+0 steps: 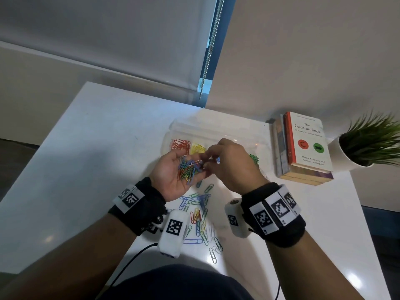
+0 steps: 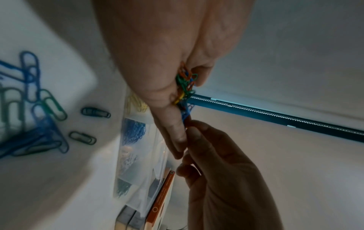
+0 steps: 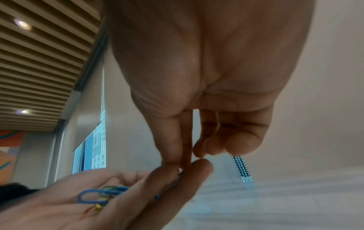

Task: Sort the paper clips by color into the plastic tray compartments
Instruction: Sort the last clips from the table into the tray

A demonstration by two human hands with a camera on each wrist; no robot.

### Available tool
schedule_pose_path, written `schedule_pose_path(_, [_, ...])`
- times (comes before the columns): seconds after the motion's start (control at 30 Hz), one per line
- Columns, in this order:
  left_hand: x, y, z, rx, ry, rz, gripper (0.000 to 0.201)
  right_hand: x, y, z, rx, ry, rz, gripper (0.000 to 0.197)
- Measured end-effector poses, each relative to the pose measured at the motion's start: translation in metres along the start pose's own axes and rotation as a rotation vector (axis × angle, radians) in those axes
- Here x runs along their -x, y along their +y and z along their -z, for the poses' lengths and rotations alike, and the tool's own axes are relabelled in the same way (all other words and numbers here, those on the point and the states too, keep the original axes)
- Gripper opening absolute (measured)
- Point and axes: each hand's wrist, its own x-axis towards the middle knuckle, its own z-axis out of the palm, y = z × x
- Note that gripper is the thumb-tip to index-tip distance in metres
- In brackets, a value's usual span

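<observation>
In the head view, the left hand (image 1: 173, 169) sits at the centre of the frame, palm up and cupped around a bunch of mixed clips (image 1: 188, 169). The right hand (image 1: 229, 165) meets it from the right, fingertips pinched at the edge of that bunch; what exactly they hold cannot be told here. Just above the hands lies the clear tray (image 1: 216, 131), with red clips (image 1: 180, 145) in its leftmost compartment, yellow clips (image 1: 198, 148) in the next, and green clips (image 1: 254, 159) at its right end. Below the hands, loose clips (image 1: 200, 215) are scattered on the white table (image 1: 97, 148). A stack of books (image 1: 303, 148) and a potted plant (image 1: 368, 144) stand at the right.

In the left wrist view, the left hand (image 2: 157, 54) fills the upper middle, curled round the bunch (image 2: 185, 84). The right hand (image 2: 222, 168) comes up from the lower right to touch its fingertips. Blue clips (image 2: 133, 132) show in a tray compartment at centre left.

In the right wrist view, the right hand (image 3: 197, 70) hangs from the top, thumb and forefinger pressed together on a thin clip at the left hand (image 3: 78, 202), lower left.
</observation>
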Motion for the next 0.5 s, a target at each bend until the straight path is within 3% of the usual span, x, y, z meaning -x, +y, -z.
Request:
schedule_pose_path(0.27, [0.0, -0.002, 0.0, -0.065, -0.017, -0.015, 0.059, 0.005, -0.008, 0.004, -0.048, 0.048, 0.052, 0.013])
schedule_pose_path(0.37, [0.0, -0.005, -0.005, -0.119, -0.028, 0.004, 0.072, 0.003, -0.018, 0.001, -0.019, 0.003, 0.107, 0.017])
schedule_pose_path(0.5, [-0.004, -0.006, -0.004, -0.23, -0.009, 0.03, 0.072, -0.003, -0.025, -0.002, 0.057, -0.048, 0.083, 0.02])
